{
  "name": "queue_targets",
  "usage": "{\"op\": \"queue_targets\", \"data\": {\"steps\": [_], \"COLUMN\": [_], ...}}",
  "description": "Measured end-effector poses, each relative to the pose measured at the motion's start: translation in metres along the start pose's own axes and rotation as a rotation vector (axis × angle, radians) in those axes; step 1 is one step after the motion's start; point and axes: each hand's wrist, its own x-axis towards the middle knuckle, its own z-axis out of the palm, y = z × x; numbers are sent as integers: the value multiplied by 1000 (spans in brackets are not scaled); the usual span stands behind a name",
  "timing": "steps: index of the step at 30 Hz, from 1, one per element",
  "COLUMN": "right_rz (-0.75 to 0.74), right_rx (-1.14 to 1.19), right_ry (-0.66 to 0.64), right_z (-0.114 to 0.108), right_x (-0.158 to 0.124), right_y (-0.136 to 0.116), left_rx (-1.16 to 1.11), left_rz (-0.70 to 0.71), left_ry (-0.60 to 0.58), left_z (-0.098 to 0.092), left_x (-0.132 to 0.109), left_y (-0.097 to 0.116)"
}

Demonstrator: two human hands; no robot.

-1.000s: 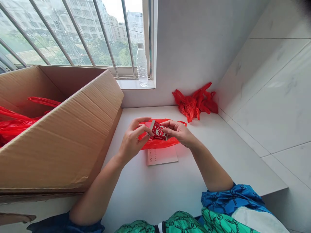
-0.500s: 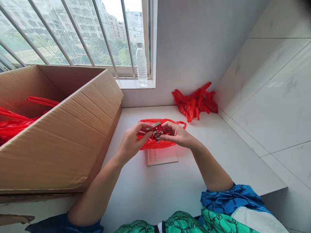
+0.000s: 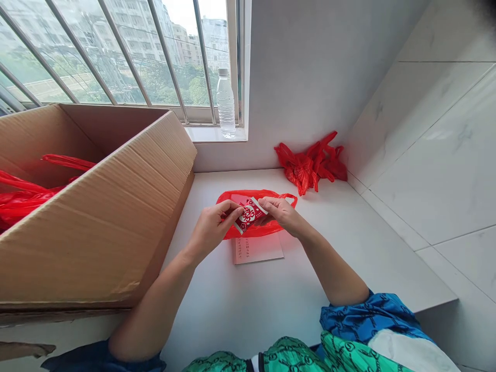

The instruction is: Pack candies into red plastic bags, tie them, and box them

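A small red wrapped packet point(image 3: 248, 214) with white print and pale crimped ends is stretched between my two hands. My left hand point(image 3: 217, 222) pinches its left side between thumb and fingers. Its upper right end is gripped by my right hand point(image 3: 281, 212), thumb on top. Below the packet a red plastic bag point(image 3: 228, 235) lies spread on the white table, one handle loop to the right. Partly under that bag is a pale booklet or card point(image 3: 261, 250) with rows of small print. What is inside the packet is hidden.
At the left stands a large cardboard box point(image 3: 116, 222) with red plastic bags point(image 3: 27, 199) inside. More crumpled red bags point(image 3: 312, 163) lie by the back wall. A clear water bottle point(image 3: 226, 106) stands on the sill of the barred window. White tiles border the table point(image 3: 349, 248) on the right.
The packet has been turned and tilted so that its printed face shows flat. My fingers have shifted to its two ends, uncovering more of it.
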Motion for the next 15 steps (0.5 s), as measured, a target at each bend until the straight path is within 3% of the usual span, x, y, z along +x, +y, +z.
{"op": "queue_targets", "data": {"steps": [5, 10, 15], "right_rz": [46, 107, 110], "right_rx": [-194, -860, -866], "right_ry": [-40, 208, 314], "right_z": [-8, -20, -21], "right_x": [-3, -8, 0], "right_y": [0, -3, 3], "left_rx": [132, 502, 663], "left_rz": [33, 24, 19], "left_ry": [6, 125, 33], "left_z": [-7, -27, -35], "left_x": [0, -3, -9], "left_y": [2, 0, -2]}}
